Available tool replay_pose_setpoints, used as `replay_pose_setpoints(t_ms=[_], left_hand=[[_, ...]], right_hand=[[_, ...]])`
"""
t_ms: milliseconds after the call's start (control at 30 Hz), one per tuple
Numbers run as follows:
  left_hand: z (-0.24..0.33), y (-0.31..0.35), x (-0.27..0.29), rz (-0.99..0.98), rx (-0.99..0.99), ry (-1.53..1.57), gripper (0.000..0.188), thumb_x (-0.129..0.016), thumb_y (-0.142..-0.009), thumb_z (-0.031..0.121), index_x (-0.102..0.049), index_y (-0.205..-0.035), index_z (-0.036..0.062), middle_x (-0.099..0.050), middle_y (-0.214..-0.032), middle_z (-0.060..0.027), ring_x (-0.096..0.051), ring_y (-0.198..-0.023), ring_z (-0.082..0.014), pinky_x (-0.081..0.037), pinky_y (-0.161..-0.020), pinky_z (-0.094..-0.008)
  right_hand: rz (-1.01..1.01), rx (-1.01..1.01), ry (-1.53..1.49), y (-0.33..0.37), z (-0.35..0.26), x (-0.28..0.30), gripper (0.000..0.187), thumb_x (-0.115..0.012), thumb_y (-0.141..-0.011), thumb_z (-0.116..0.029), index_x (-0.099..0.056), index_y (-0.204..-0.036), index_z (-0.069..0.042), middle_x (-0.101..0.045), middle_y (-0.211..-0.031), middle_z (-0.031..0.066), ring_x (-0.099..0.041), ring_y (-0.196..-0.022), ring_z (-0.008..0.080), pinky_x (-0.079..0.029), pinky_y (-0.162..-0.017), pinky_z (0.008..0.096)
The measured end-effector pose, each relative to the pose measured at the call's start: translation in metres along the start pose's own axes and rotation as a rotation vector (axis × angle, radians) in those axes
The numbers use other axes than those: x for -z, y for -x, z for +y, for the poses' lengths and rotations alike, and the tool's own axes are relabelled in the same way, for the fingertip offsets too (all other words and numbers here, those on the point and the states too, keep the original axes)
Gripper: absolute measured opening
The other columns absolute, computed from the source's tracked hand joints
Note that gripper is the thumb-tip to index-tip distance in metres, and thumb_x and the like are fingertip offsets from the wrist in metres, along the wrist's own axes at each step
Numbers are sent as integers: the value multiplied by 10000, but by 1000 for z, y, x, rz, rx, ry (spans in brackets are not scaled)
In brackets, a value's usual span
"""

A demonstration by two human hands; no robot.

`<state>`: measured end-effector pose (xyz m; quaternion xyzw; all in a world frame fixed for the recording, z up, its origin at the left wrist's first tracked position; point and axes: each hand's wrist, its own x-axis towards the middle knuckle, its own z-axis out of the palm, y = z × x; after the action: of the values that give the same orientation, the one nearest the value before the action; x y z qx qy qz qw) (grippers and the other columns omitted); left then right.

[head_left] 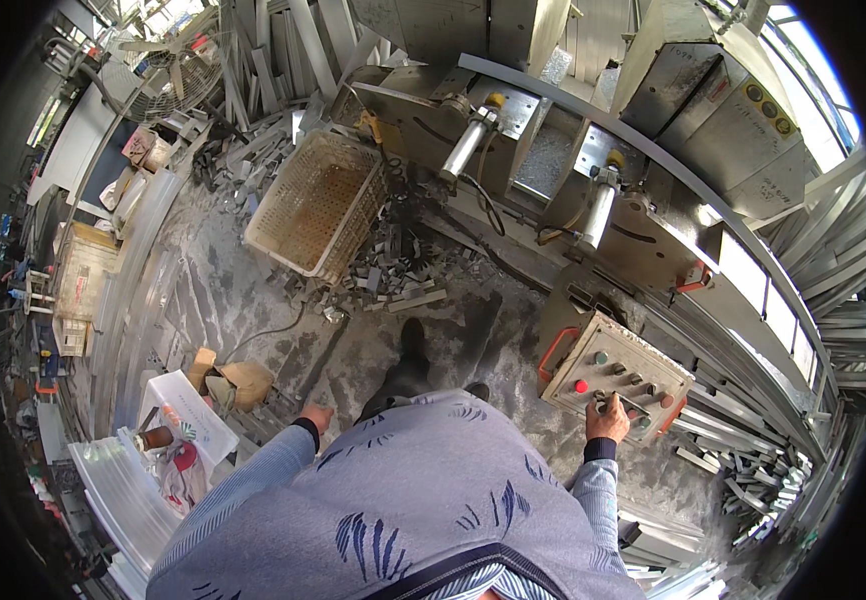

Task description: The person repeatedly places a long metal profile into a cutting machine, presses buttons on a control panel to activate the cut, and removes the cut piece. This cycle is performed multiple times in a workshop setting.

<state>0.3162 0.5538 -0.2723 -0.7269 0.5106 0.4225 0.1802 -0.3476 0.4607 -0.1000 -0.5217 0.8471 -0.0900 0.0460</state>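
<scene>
From my end, the control box (621,384) sits at right, its long axis running from far left to near right. My right hand (608,420) is nearer, fingers bent over the box's near side by the red button (581,386); I can't tell whether they grip a knob. My left hand (319,416) hangs partly curled, well left of the box; its palm is hidden.

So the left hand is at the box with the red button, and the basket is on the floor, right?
Not quite: the head view shows the right hand, not the left hand, at the box with the red button. The basket is indeed on the floor.
</scene>
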Motion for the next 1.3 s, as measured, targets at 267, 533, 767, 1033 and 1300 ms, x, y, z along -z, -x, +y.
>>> replay_pose_setpoints(t_ms=[267, 533, 767, 1033, 1300], left_hand=[[191, 49, 39, 456, -126, 547, 280, -627, -816, 298, -664, -947, 53, -678, -935, -107, -649, -826, -240, -502, -755, -335], [176, 24, 61, 247, -87, 406, 340, -613, -782, 380, -686, -949, 93, -672, -980, -122, -633, -937, -276, -490, -831, -364], [138, -5, 79, 159, -155, 303, 307, -588, -811, 339, -683, -917, 66, -676, -941, -113, -647, -846, -285, -498, -775, -368], [96, -99, 86, 112, -461, 89, 342, -623, -800, 277, -634, -1087, 92, -646, -1065, -117, -596, -1020, -262, -448, -876, -348], [105, -84, 106, 70, -548, 85, 386, -684, -739, 255, -637, -1084, 89, -643, -1079, -106, -588, -1037, -253, -440, -900, -334]], right_hand=[[-3, 113, 3, -10, 3, -3, 348, -582, -851, -368, -520, -687, -68, -603, -625, 141, -602, -624, 346, -446, -591, 448], [87, -178, -504, 17, 19, -27, 213, -645, -805, -229, -605, -824, -21, -651, -698, 133, -640, -643, 271, -491, -618, 367], [221, -368, -452, 48, 54, -41, 237, -640, -763, -226, -625, -881, -22, -675, -792, 140, -654, -744, 279, -506, -701, 361], [316, -538, -233, 37, 71, -32, 683, -681, -692, -177, -421, -1320, -97, -478, -1206, 167, -472, -1125, 334, -401, -951, 406], [226, -617, -184, 25, 66, -20, 701, -682, -692, -198, -429, -1341, -126, -470, -1214, 142, -486, -1114, 320, -418, -945, 388]])
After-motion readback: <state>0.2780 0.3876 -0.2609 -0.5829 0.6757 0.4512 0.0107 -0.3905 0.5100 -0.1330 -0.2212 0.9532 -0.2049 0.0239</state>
